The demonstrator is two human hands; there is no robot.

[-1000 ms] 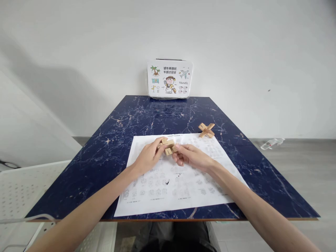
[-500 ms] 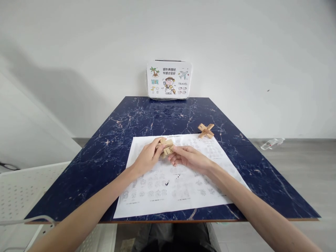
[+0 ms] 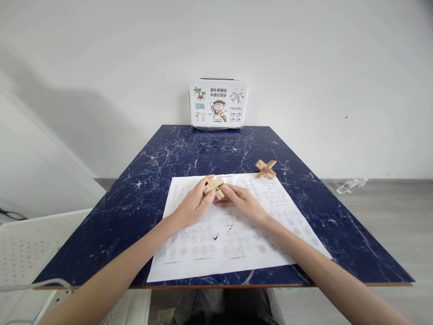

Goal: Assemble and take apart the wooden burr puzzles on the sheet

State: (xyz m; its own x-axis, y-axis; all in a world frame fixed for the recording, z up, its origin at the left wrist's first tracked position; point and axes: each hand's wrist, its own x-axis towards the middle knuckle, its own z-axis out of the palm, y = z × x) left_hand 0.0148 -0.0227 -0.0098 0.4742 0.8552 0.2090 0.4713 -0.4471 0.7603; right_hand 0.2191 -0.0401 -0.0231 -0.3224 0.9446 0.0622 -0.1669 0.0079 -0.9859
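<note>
Nearest, below the front edge: dark trousers (image 3: pixel 230 307) of the seated person. Off to the left, lower than the tabletop (image 3: pixel 176 158), a white perforated surface (image 3: pixel 27 243). Tabletop is dark blue, veined pale like marble, brown along its front edge.

Printed paper (image 3: pixel 182 271) lies flat near that edge, slightly askew, carrying rows of small grey figures; a few dark spots at its middle, marks or holes, cannot tell which. Both bare forearms reach in over it.

Hands meet above the far half of the paper. Left hand (image 3: pixel 192 204) grips the wooden block cluster (image 3: pixel 214 183) from its left side, thumb on the near face. Right hand (image 3: pixel 244 203) pinches the same cluster from the right, thumb against it, other fingers curled beneath and partly hidden. Cluster is pale wood, several bars fitted together, dark marks on some faces; whether it touches the paper, cannot tell.

At the paper's far right corner, a crossed wooden piece (image 3: pixel 266 169), x-shaped, dark-marked.

Farther right, on the floor, a crumpled clear plastic item (image 3: pixel 352 185). At the tabletop's far end, a white cartoon-printed case (image 3: pixel 219 103) stands upright before the pale wall (image 3: pixel 304 67).
</note>
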